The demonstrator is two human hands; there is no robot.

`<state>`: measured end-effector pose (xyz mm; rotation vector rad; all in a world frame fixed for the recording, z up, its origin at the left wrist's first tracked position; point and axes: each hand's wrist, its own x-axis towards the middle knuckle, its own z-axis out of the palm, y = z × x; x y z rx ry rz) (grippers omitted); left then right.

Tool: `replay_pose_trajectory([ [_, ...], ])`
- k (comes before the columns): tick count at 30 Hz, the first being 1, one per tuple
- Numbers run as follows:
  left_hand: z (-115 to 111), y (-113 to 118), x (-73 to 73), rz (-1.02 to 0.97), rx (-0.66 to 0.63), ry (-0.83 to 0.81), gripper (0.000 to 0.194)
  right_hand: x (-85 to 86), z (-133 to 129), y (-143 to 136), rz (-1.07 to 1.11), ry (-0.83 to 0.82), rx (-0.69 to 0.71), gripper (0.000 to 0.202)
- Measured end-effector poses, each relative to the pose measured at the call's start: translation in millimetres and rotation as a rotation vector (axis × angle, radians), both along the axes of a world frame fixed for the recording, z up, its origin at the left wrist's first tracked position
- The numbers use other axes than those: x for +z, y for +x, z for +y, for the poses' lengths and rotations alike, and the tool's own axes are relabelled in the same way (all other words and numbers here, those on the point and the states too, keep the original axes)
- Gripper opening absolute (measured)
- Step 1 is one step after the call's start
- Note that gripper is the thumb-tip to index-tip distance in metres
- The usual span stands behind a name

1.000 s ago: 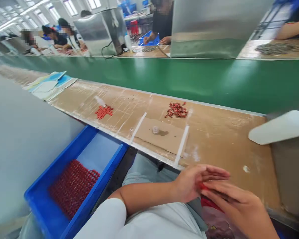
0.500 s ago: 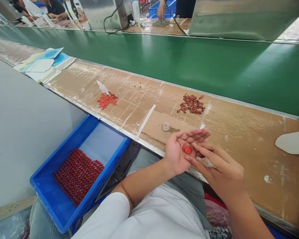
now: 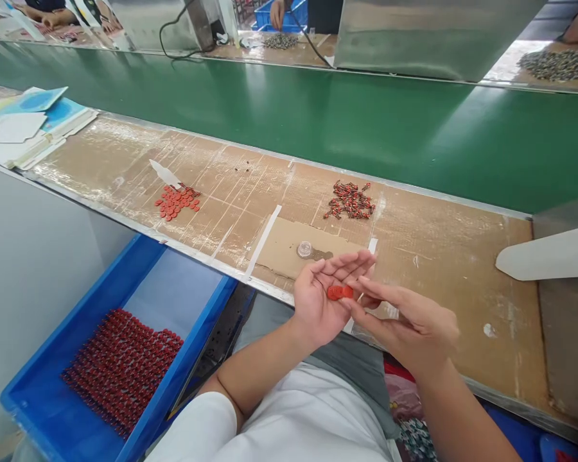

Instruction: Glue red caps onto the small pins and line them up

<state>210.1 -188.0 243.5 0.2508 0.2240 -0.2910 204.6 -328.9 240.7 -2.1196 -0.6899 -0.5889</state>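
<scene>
Shifted in the last 0.5 s: red discs (image 3: 340, 292), overlapping in a compact cluster earlier, now spread side by side in a short row.

Right hand: (image 3: 411, 330) thumb and forefinger extended to the discs' edge; whether they pinch 1 cannot be told.

Left hand: (image 3: 320, 305) palm up, fingers unclenched and slightly cupped; the discs, at least 2, rest on the palm.

Just beyond the left fingers: 1 small clear round container (image 3: 305, 249), on a cardboard piece (image 3: 280, 247), dark patch beside it.

Farther along the brown worktop (image 3: 438, 256): 1 heap of red-and-black pieces (image 3: 350, 201); to its left, 1 pile of loose red discs (image 3: 173, 204), with 1 white pointed strip (image 3: 164, 173) at its upper edge.

Below, left: 1 blue bin (image 3: 22, 391), holding red-topped pieces (image 3: 125, 366) in close rows.

Beyond the worktop: 1 green belt (image 3: 270, 122), running lengthwise.
</scene>
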Motion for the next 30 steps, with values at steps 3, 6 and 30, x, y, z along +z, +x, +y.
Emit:
replay_pose_trajectory([
  [3,3.9,0.3,-3.0,0.028,-0.073,0.036,0.035,-2.9,-11.5,2.3,0.065,0.080,0.001,0.066],
  [6,7.0,-2.8,-8.0,0.004,-0.223,0.115,0.032,-0.1,-22.3,7.7,0.097,0.019,0.029,0.078],
  [30,119.9,134.0,2.0,-0.104,0.145,0.337,0.021,-16.3,-17.3,233.6,0.295,-0.577,0.067,0.028],
])
